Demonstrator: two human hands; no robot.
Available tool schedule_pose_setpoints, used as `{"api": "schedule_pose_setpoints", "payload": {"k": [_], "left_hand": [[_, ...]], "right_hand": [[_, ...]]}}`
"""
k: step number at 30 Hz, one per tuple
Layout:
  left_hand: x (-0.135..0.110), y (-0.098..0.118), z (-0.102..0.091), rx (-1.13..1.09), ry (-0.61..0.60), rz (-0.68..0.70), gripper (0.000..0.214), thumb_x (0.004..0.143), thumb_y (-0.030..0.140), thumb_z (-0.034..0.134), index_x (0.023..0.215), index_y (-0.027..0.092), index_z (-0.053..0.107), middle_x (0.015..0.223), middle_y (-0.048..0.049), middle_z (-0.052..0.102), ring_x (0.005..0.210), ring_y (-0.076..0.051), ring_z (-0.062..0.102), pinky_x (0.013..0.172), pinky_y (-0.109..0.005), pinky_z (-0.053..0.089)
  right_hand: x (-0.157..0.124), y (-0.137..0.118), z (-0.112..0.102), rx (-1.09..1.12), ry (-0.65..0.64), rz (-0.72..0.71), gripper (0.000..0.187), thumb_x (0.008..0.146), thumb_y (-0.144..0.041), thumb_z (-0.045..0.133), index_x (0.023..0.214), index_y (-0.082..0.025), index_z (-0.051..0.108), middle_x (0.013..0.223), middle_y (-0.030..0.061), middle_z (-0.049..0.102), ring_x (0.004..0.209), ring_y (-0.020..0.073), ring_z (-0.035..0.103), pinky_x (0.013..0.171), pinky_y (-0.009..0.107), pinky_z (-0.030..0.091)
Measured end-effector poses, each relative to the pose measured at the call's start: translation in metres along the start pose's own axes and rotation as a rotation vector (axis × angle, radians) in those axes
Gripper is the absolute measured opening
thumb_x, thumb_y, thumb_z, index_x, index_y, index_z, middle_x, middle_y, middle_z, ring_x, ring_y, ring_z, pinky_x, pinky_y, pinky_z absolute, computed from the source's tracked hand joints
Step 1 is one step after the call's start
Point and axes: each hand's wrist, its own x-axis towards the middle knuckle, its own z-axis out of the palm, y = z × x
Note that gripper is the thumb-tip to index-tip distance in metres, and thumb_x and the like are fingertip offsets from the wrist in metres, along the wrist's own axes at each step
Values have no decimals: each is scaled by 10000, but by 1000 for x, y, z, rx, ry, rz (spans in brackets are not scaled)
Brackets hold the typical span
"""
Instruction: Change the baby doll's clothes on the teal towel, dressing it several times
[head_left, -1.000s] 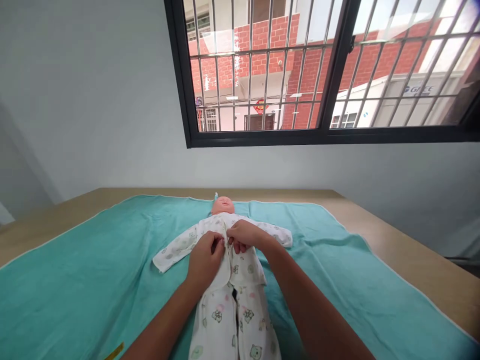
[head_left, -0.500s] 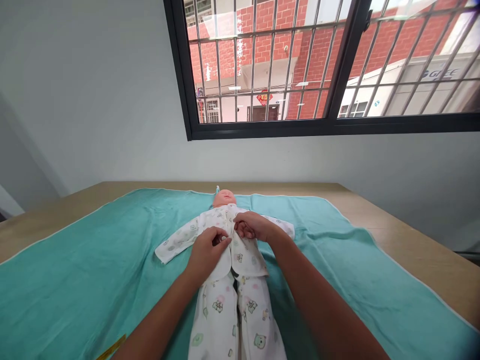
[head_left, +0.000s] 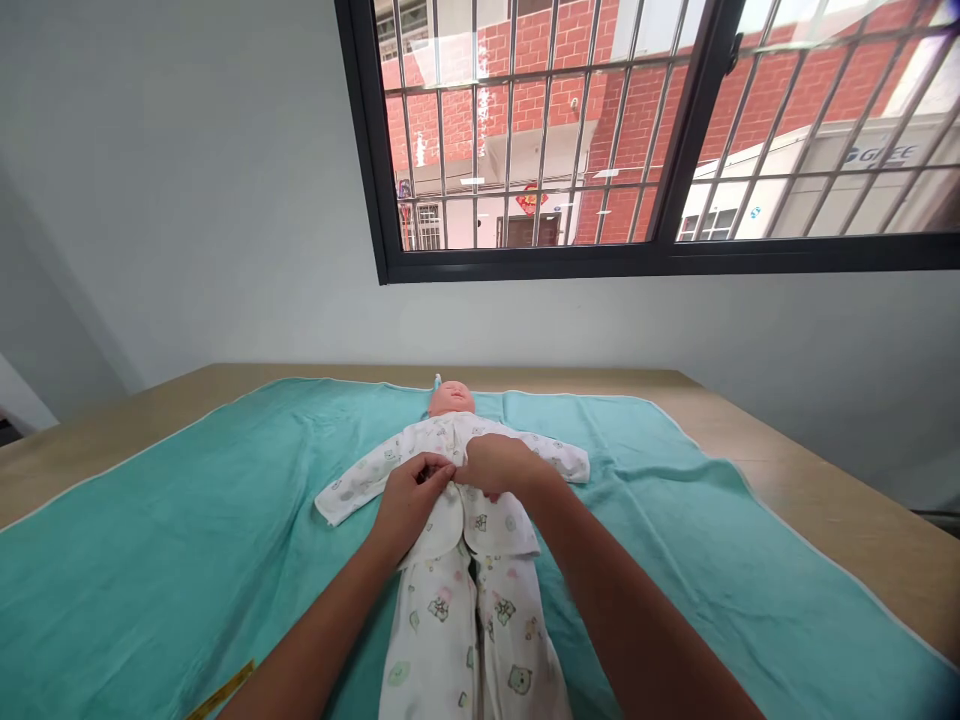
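Observation:
A baby doll (head_left: 452, 397) lies on its back, dressed in a white printed baby jacket (head_left: 501, 522) and matching trousers (head_left: 439, 640). My left hand (head_left: 411, 497) pinches the jacket's front edge at the chest, thumb and fingers pressed together. Right beside it, my right hand (head_left: 491, 466) is closed at the same front opening, its index finger and thumb meeting the left fingertips. Whatever small fastening lies between the fingertips is hidden. Below the hands the jacket's two front panels part slightly over the trousers. Both sleeves stretch out sideways.
A turquoise cloth (head_left: 225, 540) with a pale edge covers much of the wooden table (head_left: 817, 480). A yellow strip, perhaps a measuring tape (head_left: 221, 690), lies by my left forearm. Behind the table stand a grey wall (head_left: 247, 200) and a barred window (head_left: 525, 265).
My right hand has moved left and slightly down to the left fingertips, turning its back upward. My left hand stays at the jacket's front edge. The view has shifted slightly.

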Motion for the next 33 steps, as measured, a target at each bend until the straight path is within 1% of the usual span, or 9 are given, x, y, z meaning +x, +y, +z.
{"api": "schedule_pose_setpoints", "payload": {"k": [5,9,13,18,22,25,28,30,33], "left_hand": [[1,0,-2,24,-37,83,236,848,335,515,911,189,688,862,-27,710,784,-180,614,726,-299,472],[1,-1,-4,127,-41,155,199,815,219,492,887,197,677,847,-16,693,759,-168,597,711,-289,458],[3,6,-10,178,-153,187,173,797,189,474,804,194,647,804,-11,659,759,-164,578,710,-278,441],[2,16,-15,221,-268,152,97,785,221,513,755,194,602,691,24,558,651,-131,486,602,-244,381],[2,15,-16,210,-278,141,86,774,251,561,719,190,588,685,28,555,639,-123,466,584,-238,362],[2,13,-15,158,-273,136,115,790,271,559,731,190,614,723,12,604,673,-133,494,618,-246,385],[2,12,-14,154,-241,95,122,793,289,566,751,196,631,734,15,619,683,-137,511,629,-247,392],[2,12,-12,171,-222,77,130,794,301,564,756,197,632,735,16,620,682,-139,519,625,-249,390],[2,11,-10,172,-207,67,140,798,309,557,751,195,624,741,14,626,693,-144,530,636,-257,391]], "right_hand": [[-4,-16,4,-110,48,22,267,834,-322,470,752,-162,667,566,73,653,605,208,639,605,301,429],[-2,-8,2,-79,-12,-33,213,765,-297,507,657,-173,642,561,58,663,606,205,625,572,293,418],[1,2,2,10,-26,-78,200,725,-287,514,583,-175,600,576,45,676,557,176,603,539,277,406],[7,7,5,121,-54,-86,274,750,-292,488,518,-167,565,544,48,653,526,153,589,559,263,423],[12,18,5,339,-110,-124,233,739,-315,533,575,-160,592,565,34,649,527,135,583,557,242,441],[14,31,5,590,-191,-220,157,712,-264,530,617,-159,598,617,15,657,534,112,575,516,209,430],[15,40,7,804,-211,-286,171,723,-239,497,580,-163,552,591,6,635,515,93,541,466,186,390],[17,43,9,879,-208,-287,193,731,-244,499,557,-166,527,555,4,614,491,89,517,436,181,365],[20,41,11,886,-222,-288,192,735,-247,514,562,-167,531,538,5,607,469,90,502,417,183,354]]}}
